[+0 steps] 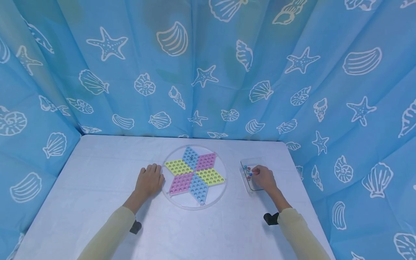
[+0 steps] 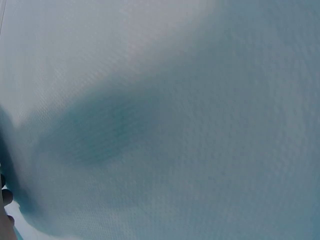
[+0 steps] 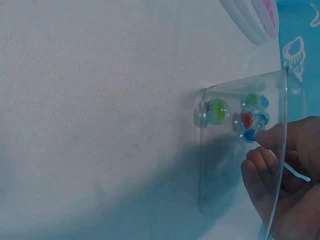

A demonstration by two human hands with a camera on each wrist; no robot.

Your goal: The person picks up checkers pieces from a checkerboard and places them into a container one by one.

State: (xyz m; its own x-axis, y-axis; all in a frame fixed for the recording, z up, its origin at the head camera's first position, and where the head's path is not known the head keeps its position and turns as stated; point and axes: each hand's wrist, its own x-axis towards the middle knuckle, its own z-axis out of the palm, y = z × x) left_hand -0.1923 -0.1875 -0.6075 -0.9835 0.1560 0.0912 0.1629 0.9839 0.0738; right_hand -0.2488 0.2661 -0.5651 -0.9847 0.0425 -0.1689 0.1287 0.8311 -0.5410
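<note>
My left hand (image 1: 150, 180) rests on the table, fingers together and loosely bent, right beside the left rim of a round clear board (image 1: 173, 206) with a six-pointed star of blue, pink and yellow holed sections. Only a few fingertips (image 2: 6, 197) show at the left wrist view's edge. To the right of the board stands a clear plastic box (image 3: 210, 200) holding several glass marbles (image 3: 246, 120). My right hand (image 1: 264, 177) reaches into it with bent fingers. One fingertip is at a blue marble (image 3: 249, 135); whether it is pinched cannot be seen.
A white cloth covers the table (image 1: 107, 169). Blue curtains (image 1: 191, 72) with shell and starfish prints hang behind it and along both sides. A green-streaked marble (image 3: 218, 111) lies apart from the cluster, at the box's far end in the right wrist view.
</note>
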